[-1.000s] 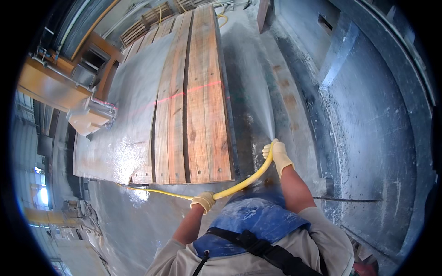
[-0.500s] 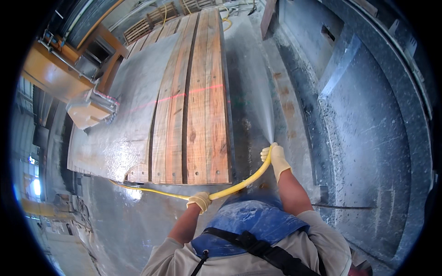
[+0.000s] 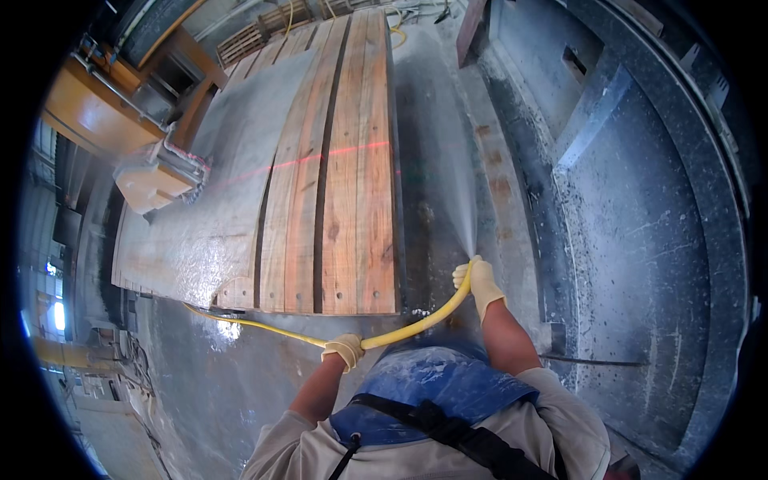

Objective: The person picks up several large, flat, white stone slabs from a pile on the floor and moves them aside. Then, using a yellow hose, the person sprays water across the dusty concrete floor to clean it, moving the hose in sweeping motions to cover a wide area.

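Item: yellow hose [image 3: 420,322], one length, in your two gloved hands. It curves up across the front of your blue apron [image 3: 436,380], just beyond the near end of the plank bed [image 3: 352,224]. A thinner-looking stretch leads left from your grip, toward the near edge of the wet grey slab [image 3: 196,232].

Right hand [image 3: 479,282]: cream glove, fingers curled in around the hose near its outlet. A fan of water spray [image 3: 462,200] leaves there, away from you, along the strip of floor right of the planks. Whether a nozzle is fitted you cannot tell; the glove hides it.

Left hand [image 3: 344,350]: cream glove, wrapped around the hose farther back, with no gap visible between glove and hose. The fingertips are not clear.

Handling, by judgement: moderate weight, more with water inside; bendable yet springy, resisting tight kinks; likely slick when wet; not fragile. The outlet probably pushes back under pressure.

Best holds, by judgement: one firm grip just behind the outlet for aim, one farther back to bear the drag, leaving the curve between them wide.
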Tool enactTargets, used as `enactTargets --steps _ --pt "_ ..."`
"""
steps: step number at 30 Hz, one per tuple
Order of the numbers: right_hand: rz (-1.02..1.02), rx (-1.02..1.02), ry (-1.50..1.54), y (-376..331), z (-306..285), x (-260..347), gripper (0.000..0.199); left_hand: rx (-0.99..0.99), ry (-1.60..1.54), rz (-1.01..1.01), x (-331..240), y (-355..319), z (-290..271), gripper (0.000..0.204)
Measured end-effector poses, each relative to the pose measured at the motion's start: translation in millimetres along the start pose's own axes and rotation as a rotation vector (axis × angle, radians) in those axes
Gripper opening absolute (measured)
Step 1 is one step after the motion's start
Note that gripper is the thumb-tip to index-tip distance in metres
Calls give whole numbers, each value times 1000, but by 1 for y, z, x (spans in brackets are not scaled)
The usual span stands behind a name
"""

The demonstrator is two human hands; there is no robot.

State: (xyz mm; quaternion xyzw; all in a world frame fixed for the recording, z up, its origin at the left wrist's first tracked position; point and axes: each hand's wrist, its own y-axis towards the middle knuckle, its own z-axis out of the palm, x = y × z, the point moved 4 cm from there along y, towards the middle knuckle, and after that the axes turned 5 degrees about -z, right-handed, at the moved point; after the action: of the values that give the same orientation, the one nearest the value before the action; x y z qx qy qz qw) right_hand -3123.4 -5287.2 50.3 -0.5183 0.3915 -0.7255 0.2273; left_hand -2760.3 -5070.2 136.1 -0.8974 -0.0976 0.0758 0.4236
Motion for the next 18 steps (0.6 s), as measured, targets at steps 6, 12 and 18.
enactTargets --steps 6,12,18 --pt "35 7 -38 2 -8 -8 59 26 1 10 -3 -4 5 25" --pt "36 -18 -43 0 -10 -11 57 31 12 12 -4 -6 4 26" --pt "5 13 -20 -10 -8 -14 56 28 20 18 -4 -12 5 26"
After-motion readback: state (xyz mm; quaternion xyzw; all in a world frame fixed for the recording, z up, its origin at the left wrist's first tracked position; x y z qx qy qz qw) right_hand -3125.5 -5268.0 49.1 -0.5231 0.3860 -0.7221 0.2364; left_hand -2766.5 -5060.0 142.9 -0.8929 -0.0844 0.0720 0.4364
